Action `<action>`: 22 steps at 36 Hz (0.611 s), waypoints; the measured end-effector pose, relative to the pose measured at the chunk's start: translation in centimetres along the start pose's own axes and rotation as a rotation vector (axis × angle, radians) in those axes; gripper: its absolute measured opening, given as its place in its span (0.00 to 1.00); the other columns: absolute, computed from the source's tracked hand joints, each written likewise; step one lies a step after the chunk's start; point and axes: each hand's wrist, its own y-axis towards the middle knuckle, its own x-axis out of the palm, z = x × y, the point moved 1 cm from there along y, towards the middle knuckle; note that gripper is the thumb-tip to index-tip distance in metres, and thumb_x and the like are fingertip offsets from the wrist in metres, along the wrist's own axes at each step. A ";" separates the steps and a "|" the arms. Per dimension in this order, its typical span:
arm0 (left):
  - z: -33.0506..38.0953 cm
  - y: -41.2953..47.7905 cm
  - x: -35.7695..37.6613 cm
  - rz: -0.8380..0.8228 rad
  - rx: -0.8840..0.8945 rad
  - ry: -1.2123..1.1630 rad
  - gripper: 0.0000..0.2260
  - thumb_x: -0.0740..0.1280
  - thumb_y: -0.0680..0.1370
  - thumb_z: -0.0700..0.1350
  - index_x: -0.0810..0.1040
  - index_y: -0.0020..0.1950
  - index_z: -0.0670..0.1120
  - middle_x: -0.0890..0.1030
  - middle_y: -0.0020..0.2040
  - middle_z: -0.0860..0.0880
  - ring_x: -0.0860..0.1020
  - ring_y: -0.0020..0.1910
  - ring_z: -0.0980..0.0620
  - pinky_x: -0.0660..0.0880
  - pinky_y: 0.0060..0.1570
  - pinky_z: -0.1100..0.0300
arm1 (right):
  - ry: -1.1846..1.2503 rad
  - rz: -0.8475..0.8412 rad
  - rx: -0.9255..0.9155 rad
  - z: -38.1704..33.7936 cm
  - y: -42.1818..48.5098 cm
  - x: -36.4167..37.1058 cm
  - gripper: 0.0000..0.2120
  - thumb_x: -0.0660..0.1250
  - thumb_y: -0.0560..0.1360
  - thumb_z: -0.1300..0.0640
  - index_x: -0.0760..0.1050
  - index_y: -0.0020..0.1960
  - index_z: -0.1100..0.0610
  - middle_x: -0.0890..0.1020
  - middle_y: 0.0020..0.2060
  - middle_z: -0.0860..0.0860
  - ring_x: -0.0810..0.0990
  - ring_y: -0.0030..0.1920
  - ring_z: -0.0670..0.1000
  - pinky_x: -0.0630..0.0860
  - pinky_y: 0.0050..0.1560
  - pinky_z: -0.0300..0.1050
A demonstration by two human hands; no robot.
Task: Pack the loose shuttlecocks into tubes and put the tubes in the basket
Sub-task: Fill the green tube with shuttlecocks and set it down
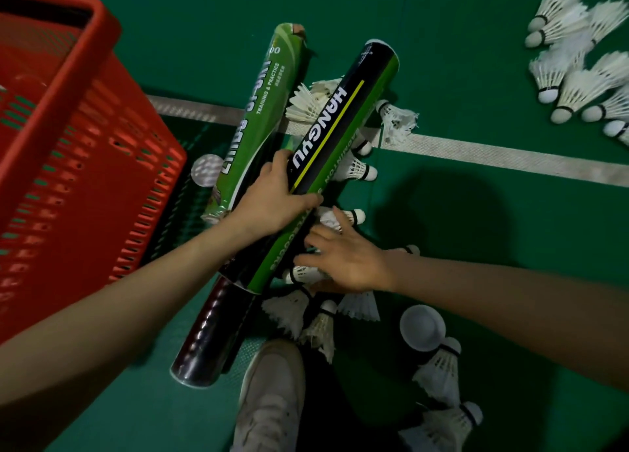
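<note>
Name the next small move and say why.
Probably close the right hand on the shuttlecock under its spread fingers. The left hand already grips the black tube, and loose shuttlecocks lie beside it.

Dim light, soft floor shadows, edges blurred and bowed

basket (85, 165) left of tubes (326, 165), shuttlecocks (575, 77) right
</note>
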 end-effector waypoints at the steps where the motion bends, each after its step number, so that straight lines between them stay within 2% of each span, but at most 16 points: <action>1: 0.0 0.0 0.0 0.004 0.000 -0.003 0.36 0.72 0.71 0.53 0.57 0.73 0.48 0.67 0.68 0.42 0.71 0.63 0.43 0.67 0.54 0.58 | -0.018 0.012 -0.011 0.2 -0.1 -0.2 0.17 0.72 0.63 0.48 0.80 0.50 0.51 0.78 0.41 0.55 0.79 0.48 0.57 0.68 0.57 0.74; 4: -0.1 -0.1 -0.2 0.002 -0.001 0.006 0.37 0.72 0.72 0.53 0.55 0.74 0.47 0.66 0.70 0.42 0.69 0.65 0.43 0.66 0.57 0.57 | 0.010 0.044 -0.021 1.4 -1.3 -1.1 0.16 0.60 0.67 0.48 0.80 0.49 0.50 0.78 0.40 0.52 0.77 0.47 0.54 0.74 0.54 0.62; 6: -0.1 -0.3 -0.2 -0.005 0.003 0.014 0.38 0.72 0.72 0.54 0.55 0.74 0.47 0.65 0.71 0.41 0.68 0.66 0.43 0.66 0.61 0.55 | -0.009 0.050 -0.004 2.9 -2.7 -1.3 0.15 0.62 0.67 0.49 0.80 0.50 0.51 0.78 0.41 0.53 0.76 0.47 0.55 0.75 0.51 0.61; 8: -0.2 -0.4 -0.3 -0.015 0.004 0.013 0.38 0.72 0.72 0.54 0.54 0.74 0.47 0.64 0.71 0.41 0.68 0.66 0.42 0.66 0.62 0.54 | -0.049 0.026 0.051 4.7 -4.4 -1.6 0.19 0.70 0.62 0.50 0.79 0.52 0.52 0.80 0.41 0.55 0.80 0.46 0.57 0.74 0.48 0.64; 11: -0.1 -0.4 -0.3 -0.016 0.002 0.007 0.38 0.72 0.72 0.54 0.54 0.74 0.47 0.65 0.70 0.42 0.69 0.64 0.43 0.66 0.59 0.56 | -0.073 -0.001 0.157 7.0 -7.0 -2.5 0.19 0.65 0.62 0.52 0.72 0.53 0.52 0.79 0.39 0.55 0.81 0.44 0.60 0.72 0.46 0.68; 13: 0.1 -0.3 -0.1 -0.014 0.010 0.009 0.37 0.72 0.72 0.54 0.55 0.74 0.47 0.67 0.69 0.42 0.71 0.61 0.44 0.66 0.57 0.57 | -0.090 -0.042 0.266 8.0 -7.9 -3.4 0.24 0.71 0.60 0.52 0.75 0.56 0.54 0.80 0.45 0.57 0.80 0.51 0.63 0.63 0.51 0.79; 15: 0.3 -0.3 0.0 -0.019 0.014 0.013 0.37 0.72 0.72 0.53 0.56 0.74 0.47 0.66 0.69 0.42 0.71 0.61 0.44 0.66 0.57 0.57 | -0.062 -0.021 0.333 7.3 -7.4 -4.4 0.29 0.75 0.61 0.53 0.76 0.60 0.56 0.79 0.51 0.57 0.76 0.58 0.62 0.58 0.58 0.78; 17: 0.5 -0.3 0.1 -0.020 0.018 0.031 0.37 0.72 0.72 0.53 0.55 0.74 0.48 0.66 0.69 0.41 0.71 0.63 0.43 0.66 0.57 0.57 | -0.008 0.053 0.276 4.9 -5.8 -4.9 0.26 0.73 0.65 0.50 0.74 0.62 0.56 0.79 0.51 0.56 0.77 0.56 0.59 0.65 0.60 0.67; 19: 0.7 -0.2 0.1 -0.006 0.022 0.059 0.37 0.72 0.72 0.53 0.56 0.74 0.48 0.66 0.69 0.41 0.71 0.63 0.43 0.66 0.58 0.57 | 0.163 0.107 0.139 1.6 -3.9 -4.4 0.23 0.71 0.69 0.50 0.75 0.61 0.57 0.79 0.51 0.58 0.78 0.52 0.60 0.73 0.54 0.58; 22: 1.0 -0.2 0.1 0.006 0.028 0.081 0.38 0.73 0.71 0.53 0.56 0.74 0.47 0.66 0.69 0.41 0.71 0.63 0.42 0.67 0.59 0.56 | 0.305 0.067 -0.082 -2.6 -2.0 -2.5 0.23 0.71 0.71 0.52 0.74 0.65 0.55 0.76 0.59 0.59 0.75 0.58 0.62 0.75 0.52 0.57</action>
